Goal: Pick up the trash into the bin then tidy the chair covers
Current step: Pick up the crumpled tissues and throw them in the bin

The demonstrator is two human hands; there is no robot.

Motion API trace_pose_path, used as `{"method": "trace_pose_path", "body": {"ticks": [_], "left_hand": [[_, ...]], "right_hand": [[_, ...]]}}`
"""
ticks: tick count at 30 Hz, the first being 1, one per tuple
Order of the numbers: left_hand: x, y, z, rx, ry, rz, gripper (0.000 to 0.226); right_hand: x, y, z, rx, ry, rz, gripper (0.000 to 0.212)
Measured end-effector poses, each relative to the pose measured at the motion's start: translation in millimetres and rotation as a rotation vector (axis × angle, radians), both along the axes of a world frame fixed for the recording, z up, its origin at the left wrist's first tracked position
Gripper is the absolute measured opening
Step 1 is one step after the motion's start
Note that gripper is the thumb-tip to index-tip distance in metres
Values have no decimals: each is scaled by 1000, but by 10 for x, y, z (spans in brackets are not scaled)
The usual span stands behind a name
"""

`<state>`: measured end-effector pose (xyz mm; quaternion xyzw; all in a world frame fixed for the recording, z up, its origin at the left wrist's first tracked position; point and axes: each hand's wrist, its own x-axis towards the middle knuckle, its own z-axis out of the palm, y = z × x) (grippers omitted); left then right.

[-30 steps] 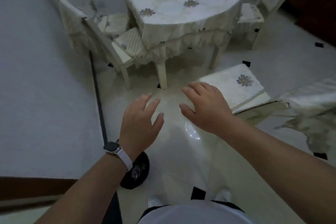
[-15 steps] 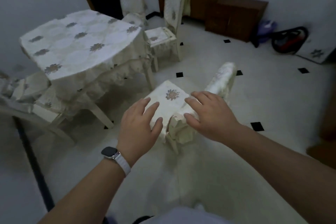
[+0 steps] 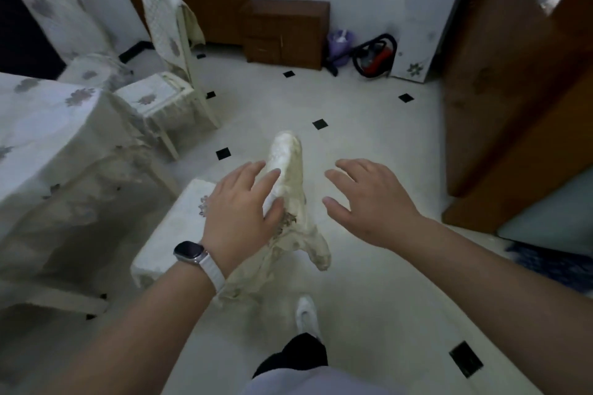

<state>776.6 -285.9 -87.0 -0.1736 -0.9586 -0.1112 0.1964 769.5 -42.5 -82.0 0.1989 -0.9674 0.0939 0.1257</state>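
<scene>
Left fingers (image 3: pixel 256 179) spread, now over the rumpled chair cover (image 3: pixel 288 176); right hand (image 3: pixel 369 202) open, empty, at its 3 o'clock. View has swung from the floor to this chair: trash step apparently over, tidying begins.

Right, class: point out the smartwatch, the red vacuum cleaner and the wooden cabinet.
smartwatch (image 3: pixel 188 251): head view, on its dark screen.
red vacuum cleaner (image 3: pixel 376 57): head view, on its red body.
wooden cabinet (image 3: pixel 285 33): head view, on its front face.
</scene>
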Motion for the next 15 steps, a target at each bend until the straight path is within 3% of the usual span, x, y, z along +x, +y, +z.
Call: {"method": "trace_pose_path", "body": {"ticks": [15], "left_hand": [[-2361, 436, -242, 71, -30, -105, 42]], "right_hand": [[-2155, 405, 37, 59, -8, -97, 54]]}}
